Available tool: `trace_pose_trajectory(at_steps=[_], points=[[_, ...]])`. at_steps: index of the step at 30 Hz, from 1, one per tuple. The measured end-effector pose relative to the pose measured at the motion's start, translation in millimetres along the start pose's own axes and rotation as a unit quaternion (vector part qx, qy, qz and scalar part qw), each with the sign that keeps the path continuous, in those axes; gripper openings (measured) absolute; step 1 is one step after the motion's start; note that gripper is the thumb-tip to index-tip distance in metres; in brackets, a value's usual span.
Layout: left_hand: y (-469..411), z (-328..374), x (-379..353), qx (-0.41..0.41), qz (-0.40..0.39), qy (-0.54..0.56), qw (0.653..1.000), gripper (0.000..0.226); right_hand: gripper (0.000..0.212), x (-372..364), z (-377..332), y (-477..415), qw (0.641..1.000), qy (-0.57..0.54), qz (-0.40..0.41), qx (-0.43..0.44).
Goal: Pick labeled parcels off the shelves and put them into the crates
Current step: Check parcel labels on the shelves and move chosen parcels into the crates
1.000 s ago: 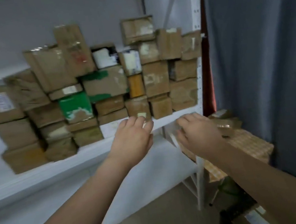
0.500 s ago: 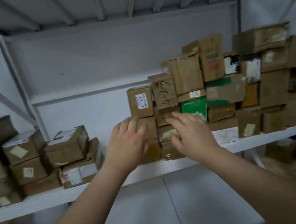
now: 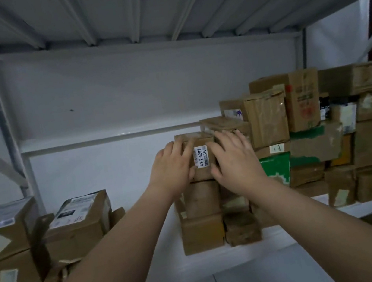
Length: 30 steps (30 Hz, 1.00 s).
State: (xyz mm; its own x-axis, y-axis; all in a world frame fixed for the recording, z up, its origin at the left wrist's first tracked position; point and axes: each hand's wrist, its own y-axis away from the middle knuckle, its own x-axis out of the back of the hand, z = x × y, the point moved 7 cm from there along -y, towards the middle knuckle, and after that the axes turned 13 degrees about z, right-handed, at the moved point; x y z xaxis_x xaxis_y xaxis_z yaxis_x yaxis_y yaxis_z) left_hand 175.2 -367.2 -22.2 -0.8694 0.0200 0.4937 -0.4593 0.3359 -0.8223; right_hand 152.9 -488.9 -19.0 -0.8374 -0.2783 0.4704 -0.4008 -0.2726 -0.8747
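Observation:
A small brown parcel [image 3: 202,176] with a white label reading 43-2-4207 tops a stack of brown boxes on the white shelf [image 3: 289,228]. My left hand [image 3: 172,167] holds its left side, fingers over the top corner and thumb on the front. My right hand [image 3: 234,161] holds its right side, thumb by the label and fingers spread over the neighbouring box. No crate is in view.
More taped cardboard parcels [image 3: 311,121] are piled high to the right, one green [image 3: 278,166]. Another group of boxes [image 3: 76,221] sits at the left of the shelf. The upper shelf's ribbed underside [image 3: 158,3] hangs overhead. Grey floor lies below.
The view has swung left along the shelf and come closer. Both hands rose from in front of the stack and closed onto the labeled parcel on top.

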Motion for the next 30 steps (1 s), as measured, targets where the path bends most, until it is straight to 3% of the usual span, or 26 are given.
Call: trace_pose_trajectory(at_steps=[3, 6, 13, 18, 23, 26, 30], points=[[-23, -6, -29, 0.008, -0.02, -0.003, 1.0, 0.075, 0.051, -13, 3, -14, 1.0, 0.007, 0.009, 0.01], [-31, -13, -47, 0.019, -0.037, 0.04, 0.998, 0.066, 0.051, -27, 7, -20, 1.0, 0.014, 0.019, 0.019], [-9, -37, -40, 0.118, 0.123, 0.231, 0.958, 0.031, 0.051, -44, 7, -25, 0.992, 0.098, 0.046, 0.065], [13, -52, -40, 0.18, 0.165, 0.322, 0.915, 0.025, 0.054, -48, -9, -31, 0.993, 0.084, 0.055, 0.062], [32, -71, -36, 0.23, 0.197, 0.451, 0.839, 0.02, 0.071, -58, -27, -29, 0.995, -0.079, -0.028, -0.06], [37, -73, -33, 0.224, 0.179, 0.48, 0.829, 0.022, 0.084, -69, -38, -24, 0.993, -0.065, 0.006, -0.103], [42, -76, -29, 0.206, 0.137, 0.51, 0.823, 0.022, 0.078, -71, -47, -24, 0.979, -0.087, 0.093, -0.158]])
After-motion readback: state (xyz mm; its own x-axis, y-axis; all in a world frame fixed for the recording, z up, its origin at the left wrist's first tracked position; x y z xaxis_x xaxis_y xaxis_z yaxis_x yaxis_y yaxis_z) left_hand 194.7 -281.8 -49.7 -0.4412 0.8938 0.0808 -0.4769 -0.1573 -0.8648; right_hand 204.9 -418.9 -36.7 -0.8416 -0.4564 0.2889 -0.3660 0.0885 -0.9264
